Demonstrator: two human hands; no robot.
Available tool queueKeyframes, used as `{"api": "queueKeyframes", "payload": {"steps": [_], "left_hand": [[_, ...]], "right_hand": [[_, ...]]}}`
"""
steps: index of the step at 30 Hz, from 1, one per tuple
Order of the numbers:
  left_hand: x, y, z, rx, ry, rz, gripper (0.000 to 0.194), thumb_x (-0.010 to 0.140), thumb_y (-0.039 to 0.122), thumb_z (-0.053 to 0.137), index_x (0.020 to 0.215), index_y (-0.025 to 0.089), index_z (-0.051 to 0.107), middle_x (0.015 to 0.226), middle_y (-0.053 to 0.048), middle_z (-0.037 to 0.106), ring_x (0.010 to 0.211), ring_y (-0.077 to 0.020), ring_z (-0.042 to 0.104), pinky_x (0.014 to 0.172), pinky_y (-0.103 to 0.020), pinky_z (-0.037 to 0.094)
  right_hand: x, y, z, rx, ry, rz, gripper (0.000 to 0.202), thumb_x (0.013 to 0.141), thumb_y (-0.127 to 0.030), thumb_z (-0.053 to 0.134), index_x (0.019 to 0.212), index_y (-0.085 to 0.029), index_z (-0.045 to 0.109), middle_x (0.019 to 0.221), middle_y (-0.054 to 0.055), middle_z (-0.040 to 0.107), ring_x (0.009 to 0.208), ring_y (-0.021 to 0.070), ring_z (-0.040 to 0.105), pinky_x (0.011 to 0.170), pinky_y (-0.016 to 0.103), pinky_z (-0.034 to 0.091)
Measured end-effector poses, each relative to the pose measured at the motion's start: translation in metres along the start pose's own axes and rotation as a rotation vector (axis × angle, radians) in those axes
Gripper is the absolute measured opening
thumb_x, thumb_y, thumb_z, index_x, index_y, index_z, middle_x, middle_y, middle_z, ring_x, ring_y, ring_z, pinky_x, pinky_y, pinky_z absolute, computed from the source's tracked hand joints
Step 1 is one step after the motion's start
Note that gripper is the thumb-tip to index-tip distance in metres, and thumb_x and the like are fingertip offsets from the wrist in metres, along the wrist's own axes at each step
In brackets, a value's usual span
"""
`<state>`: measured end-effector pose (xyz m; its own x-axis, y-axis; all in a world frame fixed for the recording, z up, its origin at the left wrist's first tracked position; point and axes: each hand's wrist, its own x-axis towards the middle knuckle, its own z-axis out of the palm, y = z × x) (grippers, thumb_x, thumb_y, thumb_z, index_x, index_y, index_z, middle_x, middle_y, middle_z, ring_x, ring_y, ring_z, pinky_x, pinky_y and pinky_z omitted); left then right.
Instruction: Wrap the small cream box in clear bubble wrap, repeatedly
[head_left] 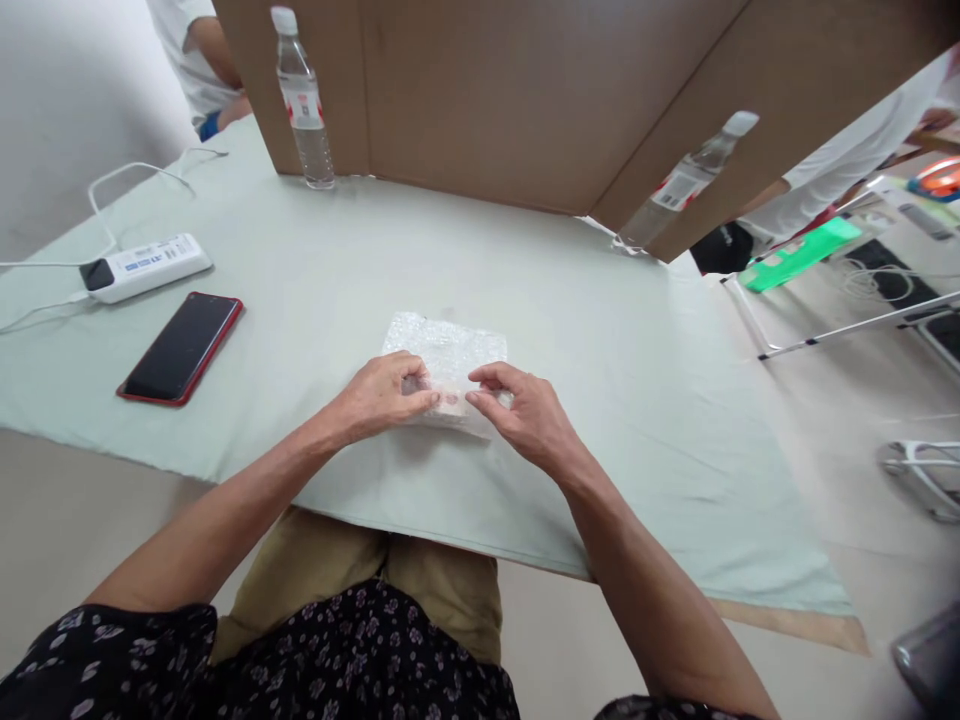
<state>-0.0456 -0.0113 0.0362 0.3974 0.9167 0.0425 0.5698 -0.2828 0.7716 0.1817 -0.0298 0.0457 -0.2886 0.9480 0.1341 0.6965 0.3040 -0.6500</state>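
A sheet of clear bubble wrap (450, 345) lies on the cloth in front of me, its near part appearing folded over. My left hand (386, 395) rests at its left side, with the thumb over the wrap and a gap between thumb and curved fingers. At the right side is my right hand (521, 405), its thumb and index finger apart, the tips close to the wrap. Small pinkish marks show on the wrap between the two thumbs; whether something lies inside is too unclear to tell. Neither hand visibly grips anything.
A pale green cloth (637, 430) covers the table. To the left lie a red-edged phone (180, 348) and a white power bank (154, 267) with cables. Water bottles stand at the left (306, 110) and right (686, 185) before a cardboard screen (480, 100). Other people are partly visible behind it.
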Motion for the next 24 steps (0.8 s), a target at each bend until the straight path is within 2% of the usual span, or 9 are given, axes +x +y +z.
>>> {"api": "queueKeyframes", "payload": {"steps": [2, 4, 6, 9, 12, 15, 19, 21, 24], "left_hand": [[-0.014, 0.002, -0.004, 0.073, 0.014, 0.174, 0.008, 0.086, 0.027, 0.063, 0.084, 0.020, 0.065, 0.109, -0.006, 0.070, 0.101, -0.0214, 0.065, 0.082, -0.034, 0.052], [-0.029, 0.004, -0.005, 0.197, 0.044, 0.304, 0.005, 0.090, 0.021, 0.061, 0.085, 0.020, 0.064, 0.120, -0.009, 0.068, 0.115, -0.0242, 0.062, 0.096, -0.041, 0.051], [-0.045, 0.004, -0.004, 0.299, 0.087, 0.377, 0.009, 0.093, 0.018, 0.059, 0.086, 0.020, 0.064, 0.126, -0.011, 0.066, 0.118, -0.0253, 0.061, 0.098, -0.043, 0.051], [-0.065, 0.001, 0.002, 0.412, 0.118, 0.447, 0.010, 0.094, 0.015, 0.059, 0.086, 0.019, 0.064, 0.128, -0.012, 0.066, 0.118, -0.0271, 0.061, 0.097, -0.045, 0.053], [-0.077, -0.003, 0.009, 0.463, 0.149, 0.477, 0.012, 0.095, 0.014, 0.058, 0.086, 0.019, 0.065, 0.126, -0.013, 0.068, 0.115, -0.0273, 0.063, 0.096, -0.045, 0.054], [-0.084, -0.004, 0.015, 0.469, 0.146, 0.478, 0.012, 0.094, 0.013, 0.058, 0.086, 0.018, 0.065, 0.124, -0.013, 0.069, 0.112, -0.0270, 0.063, 0.095, -0.044, 0.054], [-0.085, -0.004, 0.019, 0.438, 0.141, 0.478, 0.008, 0.092, 0.011, 0.061, 0.087, 0.017, 0.064, 0.122, -0.014, 0.069, 0.108, -0.0267, 0.064, 0.093, -0.043, 0.054], [-0.084, -0.004, 0.019, 0.418, 0.151, 0.482, 0.006, 0.092, 0.012, 0.062, 0.088, 0.017, 0.063, 0.121, -0.014, 0.069, 0.107, -0.0266, 0.064, 0.093, -0.043, 0.054], [-0.083, -0.004, 0.019, 0.389, 0.172, 0.471, 0.006, 0.091, 0.011, 0.063, 0.087, 0.017, 0.063, 0.119, -0.013, 0.070, 0.106, -0.0267, 0.066, 0.092, -0.043, 0.054]], "right_hand": [[-0.008, -0.005, -0.010, 0.101, -0.070, -0.005, 0.018, 0.091, -0.036, 0.064, 0.099, -0.022, 0.072, 0.083, 0.001, 0.074, 0.075, 0.0172, 0.068, 0.072, 0.030, 0.051], [-0.014, -0.009, -0.022, 0.224, -0.188, 0.018, 0.024, 0.095, -0.042, 0.059, 0.095, -0.021, 0.072, 0.079, 0.001, 0.074, 0.069, 0.0155, 0.067, 0.065, 0.029, 0.051], [-0.013, -0.010, -0.033, 0.260, -0.201, 0.041, 0.030, 0.097, -0.044, 0.055, 0.092, -0.021, 0.073, 0.079, 0.002, 0.074, 0.068, 0.0156, 0.067, 0.064, 0.028, 0.051], [-0.003, -0.005, -0.041, 0.151, -0.165, 0.001, 0.026, 0.096, -0.040, 0.055, 0.093, -0.021, 0.074, 0.090, 0.003, 0.077, 0.080, 0.0183, 0.069, 0.071, 0.031, 0.053], [0.008, 0.000, -0.032, -0.001, -0.224, -0.088, 0.027, 0.091, -0.041, 0.062, 0.109, -0.024, 0.073, 0.112, 0.005, 0.077, 0.098, 0.0238, 0.070, 0.084, 0.038, 0.055], [0.012, 0.000, -0.011, -0.195, -0.238, -0.169, 0.049, 0.082, -0.039, 0.074, 0.127, -0.022, 0.066, 0.131, 0.011, 0.071, 0.117, 0.0317, 0.066, 0.095, 0.046, 0.053], [0.010, -0.006, 0.010, -0.307, -0.235, -0.189, 0.037, 0.085, -0.028, 0.067, 0.121, -0.020, 0.066, 0.123, 0.011, 0.074, 0.110, 0.0305, 0.068, 0.092, 0.043, 0.050], [0.009, -0.007, 0.013, -0.291, -0.214, -0.201, 0.035, 0.085, -0.027, 0.066, 0.119, -0.021, 0.066, 0.122, 0.009, 0.075, 0.107, 0.0287, 0.068, 0.091, 0.041, 0.049], [0.008, -0.005, 0.014, -0.274, -0.266, -0.210, 0.034, 0.084, -0.027, 0.066, 0.118, -0.021, 0.066, 0.116, 0.008, 0.076, 0.102, 0.0269, 0.069, 0.089, 0.040, 0.047]]}}
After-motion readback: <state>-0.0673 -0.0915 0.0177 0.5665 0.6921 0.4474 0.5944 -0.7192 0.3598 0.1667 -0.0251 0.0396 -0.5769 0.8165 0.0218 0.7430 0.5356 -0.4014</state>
